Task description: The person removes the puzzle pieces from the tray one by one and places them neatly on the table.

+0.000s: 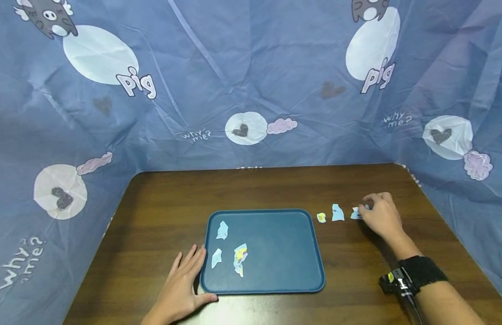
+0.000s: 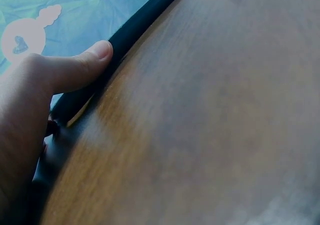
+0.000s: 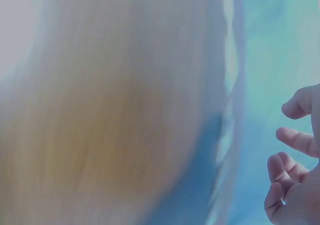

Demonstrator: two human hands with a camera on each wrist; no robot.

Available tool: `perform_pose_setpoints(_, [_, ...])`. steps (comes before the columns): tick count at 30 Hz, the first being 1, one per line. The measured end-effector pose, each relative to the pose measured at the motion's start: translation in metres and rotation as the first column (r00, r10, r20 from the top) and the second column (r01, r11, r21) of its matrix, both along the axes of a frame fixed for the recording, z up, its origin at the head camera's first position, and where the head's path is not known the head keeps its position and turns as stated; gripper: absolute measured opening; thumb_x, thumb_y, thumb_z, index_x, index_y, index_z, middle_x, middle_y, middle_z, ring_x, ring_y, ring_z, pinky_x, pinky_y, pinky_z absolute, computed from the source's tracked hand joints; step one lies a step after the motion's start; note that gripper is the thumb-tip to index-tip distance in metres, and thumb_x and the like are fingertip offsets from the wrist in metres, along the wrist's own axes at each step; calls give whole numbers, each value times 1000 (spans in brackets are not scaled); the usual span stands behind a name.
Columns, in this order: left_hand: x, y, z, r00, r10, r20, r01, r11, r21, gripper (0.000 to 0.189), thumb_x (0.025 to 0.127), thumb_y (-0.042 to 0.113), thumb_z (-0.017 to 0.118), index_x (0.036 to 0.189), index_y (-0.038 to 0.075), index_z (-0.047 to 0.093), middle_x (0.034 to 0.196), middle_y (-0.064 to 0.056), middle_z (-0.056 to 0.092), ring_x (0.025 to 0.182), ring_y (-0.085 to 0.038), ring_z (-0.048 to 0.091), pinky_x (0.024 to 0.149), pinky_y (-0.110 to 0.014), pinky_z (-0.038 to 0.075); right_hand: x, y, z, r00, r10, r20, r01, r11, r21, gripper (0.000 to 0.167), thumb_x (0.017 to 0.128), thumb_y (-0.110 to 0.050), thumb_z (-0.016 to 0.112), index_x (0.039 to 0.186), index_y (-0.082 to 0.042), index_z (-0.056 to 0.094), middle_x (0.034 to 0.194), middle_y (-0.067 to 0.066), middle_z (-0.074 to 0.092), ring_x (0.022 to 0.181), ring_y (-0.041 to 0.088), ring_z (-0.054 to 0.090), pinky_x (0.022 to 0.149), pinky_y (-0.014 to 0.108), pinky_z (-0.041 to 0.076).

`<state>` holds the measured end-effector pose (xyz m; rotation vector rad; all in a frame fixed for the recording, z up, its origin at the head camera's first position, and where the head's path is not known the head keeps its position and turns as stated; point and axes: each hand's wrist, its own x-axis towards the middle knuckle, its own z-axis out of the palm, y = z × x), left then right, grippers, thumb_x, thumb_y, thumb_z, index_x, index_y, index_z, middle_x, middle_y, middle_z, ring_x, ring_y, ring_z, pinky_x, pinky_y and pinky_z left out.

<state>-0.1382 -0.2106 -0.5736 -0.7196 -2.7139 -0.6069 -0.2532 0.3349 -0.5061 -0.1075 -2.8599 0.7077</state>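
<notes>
A dark blue tray (image 1: pixel 263 291) lies on the table. My left hand (image 1: pixel 181 280) rests at its lower left corner, fingers spread and straight along the side; in the left wrist view the thumb (image 2: pixel 97 52) touches the rim. Inside the tray's left half lie two light blue paper scraps (image 1: pixel 222 230) and a multicoloured scrap (image 1: pixel 240 259). Right of the tray, a small yellow scrap (image 1: pixel 321 217), a blue scrap (image 1: pixel 338 212) and another blue scrap (image 1: pixel 354 214) form a row. Over the row's right end hovers my right hand (image 1: pixel 382 216), thumb and index finger apart, partly covering paper there.
The brown wooden table (image 1: pixel 267 189) has a rounded far edge. Blue printed cloth (image 1: pixel 251 81) hangs behind it and along both sides. A black strap with a small camera (image 1: pixel 401 280) sits on the right wrist, its cable trailing toward the near edge.
</notes>
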Motion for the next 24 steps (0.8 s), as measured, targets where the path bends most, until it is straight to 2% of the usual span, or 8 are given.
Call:
perform_pose_setpoints(3, [0, 0, 0, 1000, 3, 1, -3, 1000, 0, 120, 64, 76, 76, 148, -3, 46, 153, -15, 46, 144, -37, 38, 113, -59, 21, 0, -48, 12, 991, 117, -67, -119, 993, -17, 31, 91, -20, 66, 113, 3, 69, 119, 25, 53, 98, 41, 60, 78, 55, 48])
perform_pose_setpoints(6, [0, 1, 0, 1000, 7, 8, -7, 1000, 3, 120, 64, 76, 77, 148, -3, 46, 153, -15, 46, 144, -37, 37, 114, -59, 21, 5, -96, 21, 963, 255, -87, -258, 966, -24, 28, 88, -19, 72, 110, -2, 72, 111, 17, 60, 90, 31, 60, 75, 46, 49])
perform_pose_setpoints(9, [-2, 3, 2, 1000, 5, 18, -5, 1000, 8, 119, 64, 75, 77, 149, -2, 45, 154, -15, 46, 145, -37, 36, 114, -59, 21, 18, -138, 28, 929, 370, -31, -370, 929, -13, 29, 88, -21, 75, 112, -5, 73, 109, 9, 61, 84, 21, 58, 69, 38, 48])
perform_pose_setpoints(12, [-4, 4, 3, 1000, 1, 25, -1, 1000, 16, 119, 64, 74, 78, 149, -3, 45, 153, -15, 46, 145, -37, 36, 115, -59, 20, 31, -172, 35, 890, 454, 51, -455, 890, 21, 31, 89, -24, 77, 116, -9, 73, 111, 3, 59, 88, 17, 58, 72, 38, 49])
perform_pose_setpoints(15, [-5, 4, 4, 999, 2, 32, -3, 1000, 24, 119, 63, 73, 79, 149, -3, 45, 153, -16, 46, 145, -37, 36, 115, -60, 20, 41, -199, 37, 854, 509, 112, -517, 854, 58, 34, 88, -28, 78, 118, -11, 73, 112, 1, 58, 94, 19, 60, 80, 42, 50])
perform_pose_setpoints(18, [-4, 3, 4, 999, 8, 39, -9, 1000, 27, 120, 62, 72, 80, 149, -2, 45, 153, -15, 46, 145, -37, 35, 115, -60, 19, 47, -219, 33, 827, 539, 158, -556, 825, 99, 41, 87, -35, 78, 121, -13, 72, 113, 2, 57, 95, 20, 60, 81, 43, 49])
perform_pose_setpoints(24, [-2, 3, 3, 999, 15, 43, -16, 1000, 22, 119, 61, 72, 80, 149, -3, 46, 153, -15, 47, 145, -37, 36, 115, -59, 20, 55, -248, 12, 800, 542, 258, -592, 782, 193, 72, 82, -55, 77, 135, -8, 64, 121, 6, 58, 109, 23, 61, 86, 46, 50])
